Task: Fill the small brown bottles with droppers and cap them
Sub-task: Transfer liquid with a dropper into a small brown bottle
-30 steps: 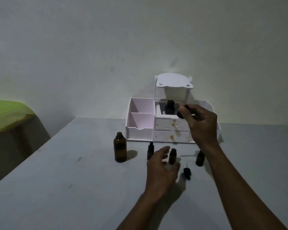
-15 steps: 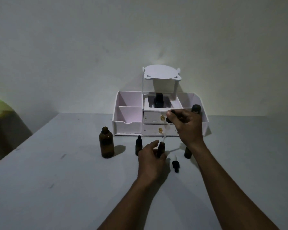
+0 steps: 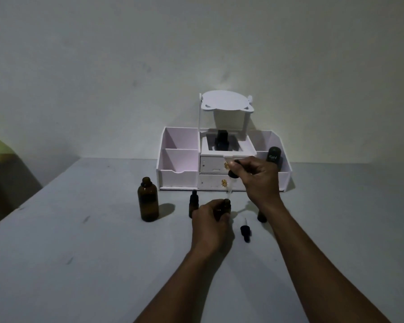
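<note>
a second ago the left hand (image 3: 210, 220) was spread open short of the middle small brown bottle (image 3: 227, 204). now its fingers are curled round that bottle, which is held upright on the table (image 3: 79, 252) with only its neck and open mouth seen above them. the dropper (image 3: 231, 177), pinched at its dark bulb by the right hand (image 3: 259, 180), has been brought down from in front of the white organizer (image 3: 180, 180). its glass tip is now pointed at the bottle's mouth from just above; whether it has entered cannot be told.

the bottle is thus judged to be steadied and the filling about to be done, with the squeeze of the bulb and the capping still owed. a second dropper (image 3: 245, 233) is left lying on the table just beside the left hand. a capped small bottle (image 3: 193, 203) stands to the left, and another small bottle (image 3: 261, 216) is half hidden behind the right wrist. the large brown bottle (image 3: 148, 201) has not been moved.
</note>
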